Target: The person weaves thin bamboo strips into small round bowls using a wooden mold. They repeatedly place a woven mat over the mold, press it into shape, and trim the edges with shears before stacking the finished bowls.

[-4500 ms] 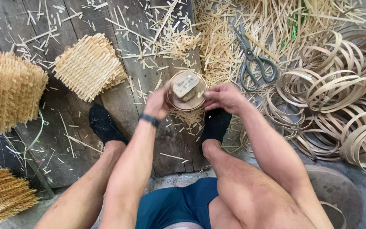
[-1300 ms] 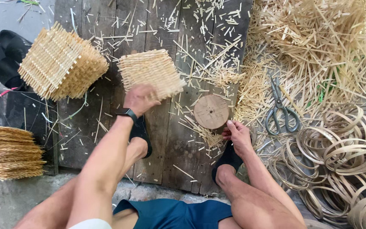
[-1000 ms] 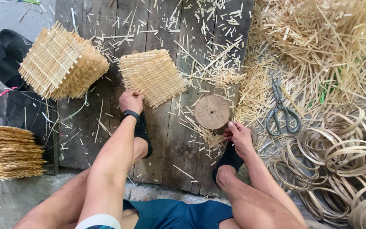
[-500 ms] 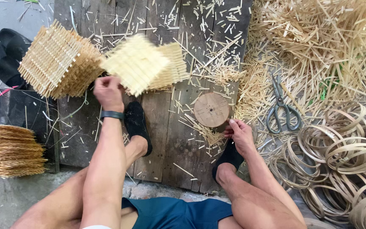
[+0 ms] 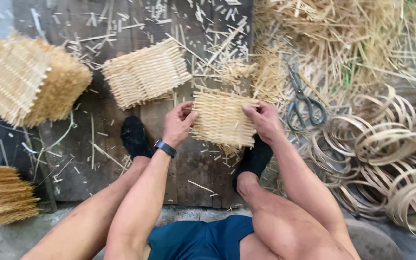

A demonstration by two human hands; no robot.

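Woven square mat [image 5: 223, 118], held flat between two hands

The mat is a pale straw-coloured square of thin interlaced strips, with ragged strip ends sticking out along its edges. It sits level above the dark wooden boards, gripped at its left edge by the left hand [image 5: 178, 123] and at its right edge by the right hand [image 5: 264, 120], thumbs on top. Its underside is hidden, so whatever lies directly beneath cannot be told.

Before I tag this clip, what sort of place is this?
Probably a bamboo-weaving work spot on a plank floor: stacked woven mats, coiled strips, and scissors among loose splints.
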